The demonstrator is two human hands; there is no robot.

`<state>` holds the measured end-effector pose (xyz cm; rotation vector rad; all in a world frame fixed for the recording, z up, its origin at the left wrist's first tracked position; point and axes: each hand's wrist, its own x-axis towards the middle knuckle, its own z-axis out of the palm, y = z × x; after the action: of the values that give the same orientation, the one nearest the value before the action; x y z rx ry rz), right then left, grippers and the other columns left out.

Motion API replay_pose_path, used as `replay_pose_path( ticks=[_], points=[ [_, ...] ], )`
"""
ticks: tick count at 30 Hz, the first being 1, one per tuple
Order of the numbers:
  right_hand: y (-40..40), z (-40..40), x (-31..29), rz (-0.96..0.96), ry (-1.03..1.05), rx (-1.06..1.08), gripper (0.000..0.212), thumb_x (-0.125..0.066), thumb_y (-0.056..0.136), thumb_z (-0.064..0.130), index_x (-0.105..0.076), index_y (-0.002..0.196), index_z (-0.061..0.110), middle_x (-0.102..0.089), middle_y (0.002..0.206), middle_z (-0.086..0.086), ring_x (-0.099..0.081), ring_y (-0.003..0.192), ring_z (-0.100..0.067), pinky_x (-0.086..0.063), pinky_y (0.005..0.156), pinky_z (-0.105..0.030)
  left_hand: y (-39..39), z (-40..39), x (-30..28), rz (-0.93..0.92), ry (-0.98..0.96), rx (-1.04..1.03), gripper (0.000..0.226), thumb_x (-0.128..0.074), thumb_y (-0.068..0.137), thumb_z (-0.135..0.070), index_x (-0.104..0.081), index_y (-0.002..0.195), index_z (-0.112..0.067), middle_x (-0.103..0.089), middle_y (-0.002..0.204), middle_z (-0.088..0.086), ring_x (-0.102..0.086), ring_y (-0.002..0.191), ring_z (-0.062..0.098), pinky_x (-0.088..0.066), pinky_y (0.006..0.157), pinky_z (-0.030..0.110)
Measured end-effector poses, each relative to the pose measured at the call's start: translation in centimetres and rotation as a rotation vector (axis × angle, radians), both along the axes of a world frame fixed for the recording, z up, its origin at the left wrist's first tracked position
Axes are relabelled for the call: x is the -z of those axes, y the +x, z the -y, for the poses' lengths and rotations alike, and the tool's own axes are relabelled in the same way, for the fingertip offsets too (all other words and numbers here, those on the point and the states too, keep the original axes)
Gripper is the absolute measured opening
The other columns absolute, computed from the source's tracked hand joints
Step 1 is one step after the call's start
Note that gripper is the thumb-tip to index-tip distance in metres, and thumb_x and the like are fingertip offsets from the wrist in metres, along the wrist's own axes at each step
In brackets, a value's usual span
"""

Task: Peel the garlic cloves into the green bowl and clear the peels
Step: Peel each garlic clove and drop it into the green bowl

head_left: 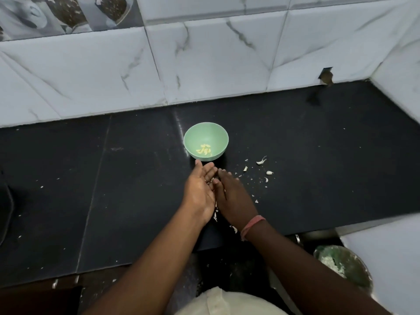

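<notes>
Nearest to us, pale cloth (218, 301) fills the bottom edge, and both forearms reach from it over a black counter (136, 178). We see the left hand (200, 189) held palm up with fingers straight and loose, its fingertips just short of the green bowl (216, 130); a few white peels (210, 181) appear to lie against its palm, though nothing is gripped. Beside it, touching along the inner edge, the right hand (229, 196) lies palm down with fingers extended flat toward the counter, a pink band (252, 225) at its wrist; we cannot tell what lies under it. Peeled garlic cloves (204, 150) rest in the bowl's bottom, near side. Right of the hands, loose peel scraps (261, 161) dot the counter, well apart from the bowl. Beyond, white marble-veined wall tiles (204, 64) rise from the counter's far edge, with a chipped hole (326, 78) at the far right. Near right, below the counter edge, we see a green, powder-dusted round container (341, 264).
</notes>
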<state>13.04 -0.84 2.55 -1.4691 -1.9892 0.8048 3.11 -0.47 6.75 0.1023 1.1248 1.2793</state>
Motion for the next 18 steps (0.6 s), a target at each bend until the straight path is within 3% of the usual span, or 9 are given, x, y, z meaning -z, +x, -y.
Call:
replay_pose_path(
  ticks=[3,6,9,15,18],
  points=[
    [1.5,-0.9,0.4,0.023,0.052,0.130,0.029,-0.050,0.098,0.026,-0.069,0.112,0.009,-0.069,0.112,-0.010,-0.063,0.106,-0.026,-0.048,0.094,-0.037,0.7,-0.3,-0.2,-0.063,0.006,0.025,0.051,-0.039,0.106,-0.042,-0.056,0.135,-0.003,-0.059,0.135,0.014,-0.059,0.122,0.027,-0.050,0.096,0.033],
    [3.6,-2.2,0.7,0.098,-0.010,0.249,0.014,-0.059,0.095,0.013,-0.071,0.098,0.007,-0.068,0.099,-0.013,-0.061,0.098,-0.030,-0.044,0.086,-0.036,1.6,-0.8,0.2,-0.126,-0.060,0.064,0.041,-0.043,0.107,-0.035,-0.058,0.132,-0.006,-0.061,0.130,0.011,-0.061,0.114,0.026,-0.053,0.087,0.033],
    [5.9,-4.1,1.1,0.163,-0.049,0.343,0.017,-0.057,0.094,0.010,-0.072,0.099,0.006,-0.068,0.102,-0.016,-0.061,0.100,-0.032,-0.044,0.088,-0.037,2.7,-1.4,0.6,-0.166,-0.121,0.106,0.024,-0.049,0.104,-0.023,-0.060,0.123,-0.012,-0.064,0.123,0.009,-0.062,0.108,0.025,-0.054,0.081,0.031],
    [10.9,-6.8,1.5,0.170,-0.121,0.494,0.019,-0.055,0.091,0.007,-0.071,0.100,0.009,-0.067,0.106,-0.015,-0.061,0.102,-0.032,-0.044,0.089,-0.035,5.0,-2.8,1.4,-0.194,-0.194,0.155,0.016,-0.052,0.102,-0.020,-0.062,0.113,-0.015,-0.067,0.101,0.002,-0.065,0.095,0.020,-0.052,0.072,0.029],
    [13.0,-8.3,1.7,0.185,-0.049,0.382,0.018,-0.057,0.093,0.007,-0.074,0.100,0.008,-0.067,0.103,-0.015,-0.061,0.100,-0.033,-0.044,0.091,-0.037,6.5,-3.8,1.7,-0.218,-0.217,0.117,0.013,-0.052,0.101,-0.020,-0.063,0.096,-0.019,-0.067,0.090,-0.001,-0.064,0.080,0.015,-0.051,0.069,0.027]
  ],
)
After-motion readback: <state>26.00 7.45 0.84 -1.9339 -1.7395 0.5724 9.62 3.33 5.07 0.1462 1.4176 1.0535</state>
